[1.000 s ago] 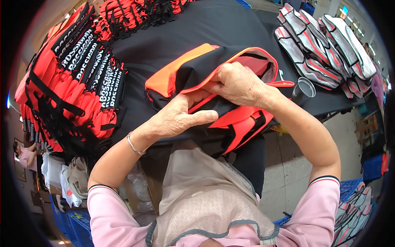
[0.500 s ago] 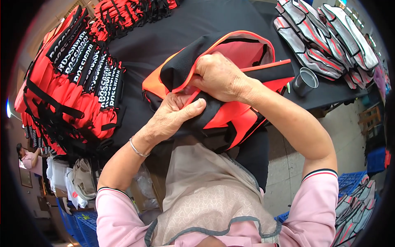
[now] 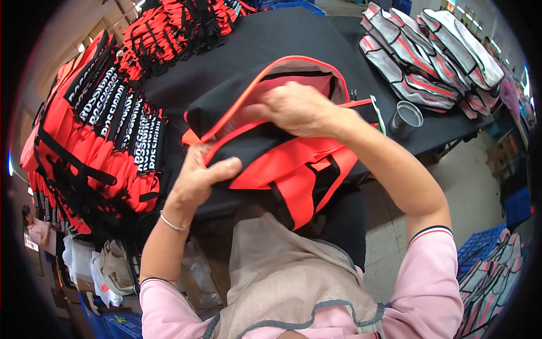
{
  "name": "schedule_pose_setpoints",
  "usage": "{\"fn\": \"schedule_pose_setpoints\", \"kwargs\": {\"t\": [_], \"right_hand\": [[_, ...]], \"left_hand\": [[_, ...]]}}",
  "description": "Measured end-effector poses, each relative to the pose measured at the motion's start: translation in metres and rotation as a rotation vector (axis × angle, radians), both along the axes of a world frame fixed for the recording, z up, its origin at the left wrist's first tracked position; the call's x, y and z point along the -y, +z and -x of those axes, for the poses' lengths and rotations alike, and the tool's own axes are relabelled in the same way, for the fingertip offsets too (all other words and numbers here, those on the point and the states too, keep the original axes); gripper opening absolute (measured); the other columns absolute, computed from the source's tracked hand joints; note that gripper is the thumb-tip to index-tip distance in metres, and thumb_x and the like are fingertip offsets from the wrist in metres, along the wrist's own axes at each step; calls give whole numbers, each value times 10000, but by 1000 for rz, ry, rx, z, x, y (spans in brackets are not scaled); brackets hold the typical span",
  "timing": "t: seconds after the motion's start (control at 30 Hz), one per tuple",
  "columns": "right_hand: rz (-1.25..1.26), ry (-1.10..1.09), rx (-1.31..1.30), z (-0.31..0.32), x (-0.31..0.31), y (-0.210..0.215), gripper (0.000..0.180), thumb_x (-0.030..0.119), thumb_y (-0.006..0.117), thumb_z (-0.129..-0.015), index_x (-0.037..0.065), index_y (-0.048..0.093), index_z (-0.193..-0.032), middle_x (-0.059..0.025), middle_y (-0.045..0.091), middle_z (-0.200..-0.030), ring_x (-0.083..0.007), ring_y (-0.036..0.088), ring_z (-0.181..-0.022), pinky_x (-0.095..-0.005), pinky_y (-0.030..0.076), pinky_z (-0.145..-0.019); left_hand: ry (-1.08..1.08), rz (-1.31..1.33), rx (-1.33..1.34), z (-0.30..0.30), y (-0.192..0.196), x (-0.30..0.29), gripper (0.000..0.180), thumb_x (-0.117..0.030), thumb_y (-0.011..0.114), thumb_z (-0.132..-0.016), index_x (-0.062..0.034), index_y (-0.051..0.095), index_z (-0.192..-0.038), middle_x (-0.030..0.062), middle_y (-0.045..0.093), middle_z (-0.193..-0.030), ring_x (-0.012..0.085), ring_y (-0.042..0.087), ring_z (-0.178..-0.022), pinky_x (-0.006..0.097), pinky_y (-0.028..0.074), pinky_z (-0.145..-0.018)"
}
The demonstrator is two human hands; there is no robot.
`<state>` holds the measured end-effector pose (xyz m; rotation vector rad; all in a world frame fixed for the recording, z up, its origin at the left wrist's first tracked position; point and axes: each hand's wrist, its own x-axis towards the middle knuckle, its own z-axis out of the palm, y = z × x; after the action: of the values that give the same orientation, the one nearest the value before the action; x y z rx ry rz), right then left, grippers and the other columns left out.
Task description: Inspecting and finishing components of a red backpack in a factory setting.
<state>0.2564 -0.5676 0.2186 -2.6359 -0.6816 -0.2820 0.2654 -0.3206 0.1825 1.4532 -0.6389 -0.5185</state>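
Left hand [image 3: 196, 176] grips the open bag [image 3: 251, 146] — right hand [image 3: 299, 110] at its mouth

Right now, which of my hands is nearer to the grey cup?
Right. Your right hand is at the open mouth of the red and black bag, left of the grey cup; your left hand holds the bag's left end, farther away.

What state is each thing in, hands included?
Red-and-black bag: open, lining showing.
Left hand: gripping the bag's edge, thumb outside.
Right hand: at the bag's opening, fingers blurred, grip unclear.
Grey cup: upright, open-topped, contents unclear.
Left red-and-black stack: packed close together.
Grey-and-white pieces: piled, overlapping.
Bracelet: worn on left wrist.
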Motion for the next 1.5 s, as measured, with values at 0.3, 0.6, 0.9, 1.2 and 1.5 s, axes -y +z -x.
{"fn": "schedule_pose_setpoints", "kwargs": {"t": [0.3,0.6,0.9,1.2,1.5], "right_hand": [[-822,-30,-502,33,28,-20,507,391,614,-988,-14,674,-688,38,523,-584,-75,392,-540,-275,378,-519],[-896,-58,-459,23,42,-14,449,376,654,-975,16,699,-710,81,583,-646,2,472,-585,-192,393,-515],[-390,-202,-101,11,34,8,501,357,647,-977,-12,586,-644,47,446,-540,-48,342,-530,-270,342,-484],[-37,-181,259,1,-20,-22,229,153,706,-773,-20,635,-641,-229,612,-644,-410,632,-624,-461,509,-572],[-66,-218,380,-25,-12,-49,132,114,660,-731,15,639,-646,-197,667,-704,-391,667,-670,-485,536,-619]], "left_hand": [[-163,-34,17,-27,20,-27,357,-294,588,-1013,40,716,-999,-2,686,-953,45,598,-888,225,496,-802],[30,-214,822,-34,16,-45,586,-253,893,-714,46,640,-1150,42,695,-983,132,633,-919,292,512,-865],[85,-29,550,-29,7,-22,541,-105,909,-667,50,664,-1124,61,722,-1051,107,637,-955,283,515,-894],[-351,-155,160,-23,-13,12,588,-198,840,-812,-119,306,-580,-90,269,-621,43,234,-594,296,218,-532],[-136,-134,-63,-7,-22,43,265,-314,727,-919,-49,725,-931,-101,579,-821,-21,456,-774,196,411,-694]]}}
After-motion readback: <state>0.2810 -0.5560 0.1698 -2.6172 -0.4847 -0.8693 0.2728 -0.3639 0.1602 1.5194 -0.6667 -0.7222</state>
